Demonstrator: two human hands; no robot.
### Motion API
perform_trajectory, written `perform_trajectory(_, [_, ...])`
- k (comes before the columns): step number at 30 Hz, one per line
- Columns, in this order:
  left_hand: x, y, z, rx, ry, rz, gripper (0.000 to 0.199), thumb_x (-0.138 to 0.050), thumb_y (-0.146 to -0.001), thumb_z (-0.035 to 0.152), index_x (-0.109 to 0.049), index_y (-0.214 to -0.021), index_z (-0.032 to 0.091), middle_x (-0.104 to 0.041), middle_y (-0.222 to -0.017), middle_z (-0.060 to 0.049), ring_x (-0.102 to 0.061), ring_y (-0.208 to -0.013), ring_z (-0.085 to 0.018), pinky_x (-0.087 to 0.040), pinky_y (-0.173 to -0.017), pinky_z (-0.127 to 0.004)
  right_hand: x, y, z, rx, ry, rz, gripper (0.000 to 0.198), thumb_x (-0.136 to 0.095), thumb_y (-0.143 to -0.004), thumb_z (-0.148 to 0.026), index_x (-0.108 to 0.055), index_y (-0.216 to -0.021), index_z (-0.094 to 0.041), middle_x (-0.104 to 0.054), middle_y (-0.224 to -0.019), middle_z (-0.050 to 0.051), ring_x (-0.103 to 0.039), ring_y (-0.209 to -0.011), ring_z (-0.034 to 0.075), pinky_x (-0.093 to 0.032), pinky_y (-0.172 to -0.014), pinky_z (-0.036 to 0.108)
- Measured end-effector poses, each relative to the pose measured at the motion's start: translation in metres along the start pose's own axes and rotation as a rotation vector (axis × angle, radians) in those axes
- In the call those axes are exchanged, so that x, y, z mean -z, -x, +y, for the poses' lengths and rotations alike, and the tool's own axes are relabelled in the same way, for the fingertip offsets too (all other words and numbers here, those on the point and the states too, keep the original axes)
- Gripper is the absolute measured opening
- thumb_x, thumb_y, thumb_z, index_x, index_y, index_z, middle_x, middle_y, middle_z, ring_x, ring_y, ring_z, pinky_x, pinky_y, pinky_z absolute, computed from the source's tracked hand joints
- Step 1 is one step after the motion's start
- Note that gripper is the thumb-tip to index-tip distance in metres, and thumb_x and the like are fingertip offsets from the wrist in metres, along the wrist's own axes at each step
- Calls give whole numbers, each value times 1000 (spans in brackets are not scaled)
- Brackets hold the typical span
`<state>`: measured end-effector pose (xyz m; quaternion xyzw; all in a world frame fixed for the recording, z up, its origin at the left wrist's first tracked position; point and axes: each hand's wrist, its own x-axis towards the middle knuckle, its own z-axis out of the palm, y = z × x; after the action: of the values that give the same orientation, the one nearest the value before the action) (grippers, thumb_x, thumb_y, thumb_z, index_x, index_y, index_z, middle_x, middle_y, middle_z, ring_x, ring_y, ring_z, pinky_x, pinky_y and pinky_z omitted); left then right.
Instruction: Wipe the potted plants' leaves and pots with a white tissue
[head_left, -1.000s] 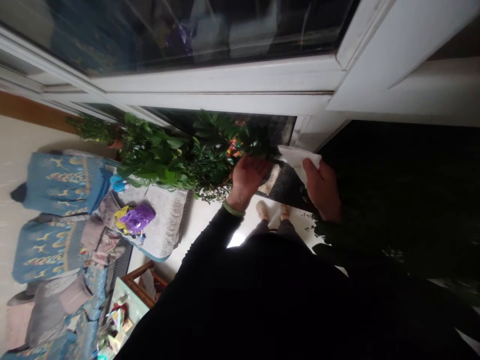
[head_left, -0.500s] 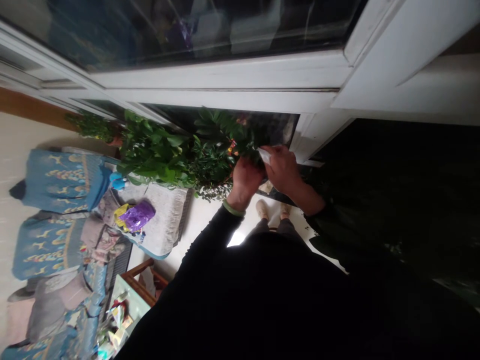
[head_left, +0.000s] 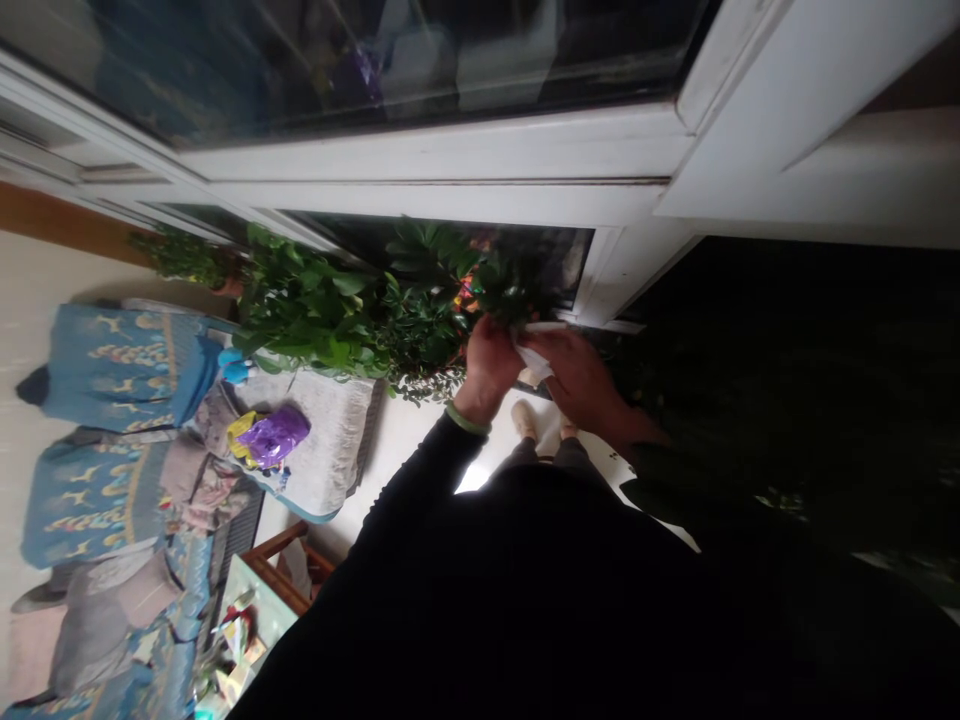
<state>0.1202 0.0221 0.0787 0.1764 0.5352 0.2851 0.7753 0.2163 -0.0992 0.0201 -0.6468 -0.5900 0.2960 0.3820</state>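
Note:
My left hand [head_left: 489, 362], with a green band at the wrist, is closed on a leaf of the dark green potted plant [head_left: 435, 290] by the window. Right beside it, my right hand [head_left: 581, 382] presses a crumpled white cloth [head_left: 531, 356] against the same leaf. The two hands touch at the cloth. The leaf itself is mostly hidden between them. My feet [head_left: 541, 422] show on the pale floor below the hands.
A white window frame [head_left: 450, 165] runs behind the plants. More leafy potted plants [head_left: 307, 310] stand to the left. Blue patterned sofa cushions [head_left: 112, 370], a purple bag [head_left: 274, 435] and a wooden table edge [head_left: 289, 560] fill the left side. Dark foliage [head_left: 787, 400] crowds the right.
My right hand came in from the right with the white cloth, met my left hand at the plant, and has now slid slightly downward along the leaf. My left hand stayed put.

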Motion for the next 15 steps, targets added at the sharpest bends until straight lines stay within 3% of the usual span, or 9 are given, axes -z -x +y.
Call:
perform_trajectory(4, [5,3,1,29,38,-1,49,-35,-115,33,-70,-82,22,-84,-109,-11,-78,-130,-24,-60,-122,-45,10,8,3,-143,-314,103,47,-50,-105,-33,-76,-142,-22,-81,-144,11,-74,-136,31,-55,-126,59])
perform_trajectory(8, [11,10,2,9,-22,32,44,-40,-115,39,-71,-89,22,-83,-117,-13,-77,-131,-26,-62,-120,-50,18,0,16,-395,-469,428,50,-53,-107,-59,-77,-131,-22,-85,-131,13,-79,-126,34,-59,-121,60])
perform_trajectory(11, [12,20,3,11,-8,49,43,-38,-115,37,-73,-96,20,-81,-126,-16,-75,-138,-26,-60,-122,-45,27,-17,19,-346,-388,563,59,-48,-108,-67,-77,-133,-23,-83,-134,15,-77,-130,35,-58,-122,62])
perform_trajectory(15, [10,28,4,-34,2,56,40,-40,-114,34,-73,-95,20,-81,-130,-16,-73,-141,-24,-59,-125,-39,35,-45,6,-202,-185,403,56,-41,-114,-56,-75,-143,-23,-81,-141,15,-74,-138,33,-57,-125,56])
